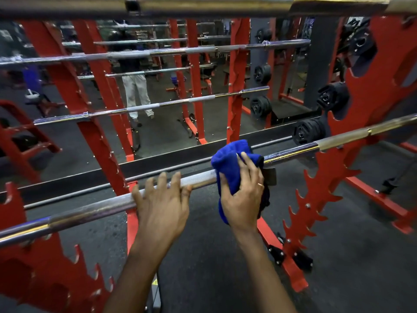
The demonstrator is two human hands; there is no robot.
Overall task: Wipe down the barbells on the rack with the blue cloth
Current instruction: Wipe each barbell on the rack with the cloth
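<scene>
A chrome barbell (94,208) lies across the red rack, running from lower left to upper right. My left hand (162,204) grips its knurled shaft from above, fingers curled over the bar. Just to the right, my right hand (243,195) holds the blue cloth (228,163) wrapped around the same bar, fingers pressed on the fabric. A second barbell (203,5) crosses the very top of the view, close to the camera.
Red toothed rack uprights (316,195) stand right and left (33,267). A wall mirror behind reflects more barbells, rack posts and a standing person. Black weight plates (309,132) hang on the right. Dark rubber floor lies below.
</scene>
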